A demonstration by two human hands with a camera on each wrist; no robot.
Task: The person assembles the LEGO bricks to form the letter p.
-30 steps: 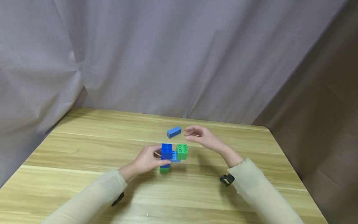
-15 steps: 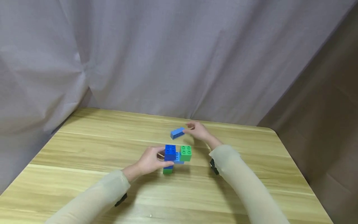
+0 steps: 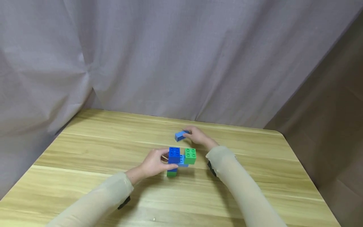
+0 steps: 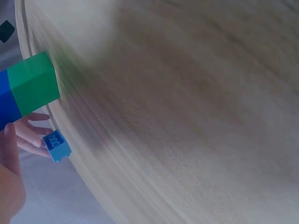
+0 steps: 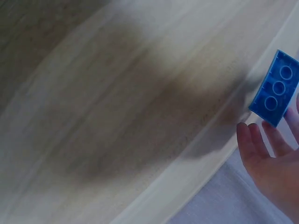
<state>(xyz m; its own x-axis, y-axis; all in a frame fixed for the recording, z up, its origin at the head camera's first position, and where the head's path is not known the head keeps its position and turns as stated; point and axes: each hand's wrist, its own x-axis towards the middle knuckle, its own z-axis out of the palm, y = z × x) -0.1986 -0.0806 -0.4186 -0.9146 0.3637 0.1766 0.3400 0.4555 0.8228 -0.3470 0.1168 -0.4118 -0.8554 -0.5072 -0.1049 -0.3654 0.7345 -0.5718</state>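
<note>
My left hand (image 3: 154, 162) grips a small stack of toy building bricks between thumb and fingers. A dark blue brick (image 3: 174, 154) tops it, a light blue brick (image 3: 183, 161) juts out to the right below, and a bright green brick (image 3: 190, 156) sits on that outer end. At the foot is another green brick (image 3: 171, 173), large in the left wrist view. Beyond the stack, my right hand (image 3: 197, 135) pinches the right end of a loose light blue brick (image 3: 180, 136). Its hollow underside with round tubes faces the right wrist camera (image 5: 276, 88).
All of this is on or over a wood-grain table (image 3: 113, 138). Grey cloth (image 3: 158, 63) hangs behind its far edge, and darker cloth (image 3: 326, 126) hangs on the right. A small pale speck (image 3: 154, 219) lies near the front.
My right hand has moved left and down to the loose light blue brick and taken hold of its right end. The left hand keeps its grip on the stack; the whole view has shifted slightly.
</note>
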